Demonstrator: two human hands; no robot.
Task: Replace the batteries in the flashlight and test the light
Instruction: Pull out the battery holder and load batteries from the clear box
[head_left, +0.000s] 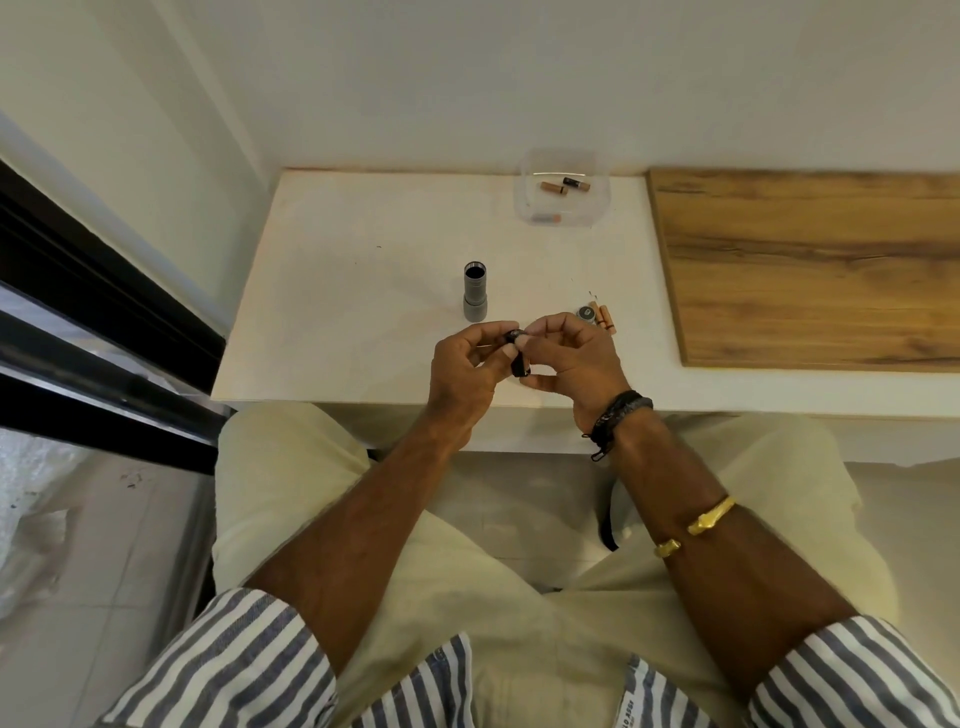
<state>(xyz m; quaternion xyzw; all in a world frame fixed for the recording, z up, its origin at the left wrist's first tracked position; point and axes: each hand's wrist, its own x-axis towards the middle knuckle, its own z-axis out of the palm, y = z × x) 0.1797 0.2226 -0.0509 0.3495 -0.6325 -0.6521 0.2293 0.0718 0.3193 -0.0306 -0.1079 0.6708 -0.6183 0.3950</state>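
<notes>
The grey flashlight body (475, 291) stands upright on the white table (363, 270), its open dark end facing up. Just in front of it, both hands meet over the table's near edge. My left hand (462, 369) grips a small black battery holder (518, 358). My right hand (571, 358) pinches the top of the same holder with thumb and fingertips. The grey end cap (587, 313) lies to the right, beside two copper-coloured batteries (604, 318). What sits inside the holder is hidden by my fingers.
A clear plastic box (563, 189) at the back of the table holds three batteries (563, 186). A wooden board (810, 265) covers the right side. A white wall runs behind, and a dark window frame (93, 322) stands at the left.
</notes>
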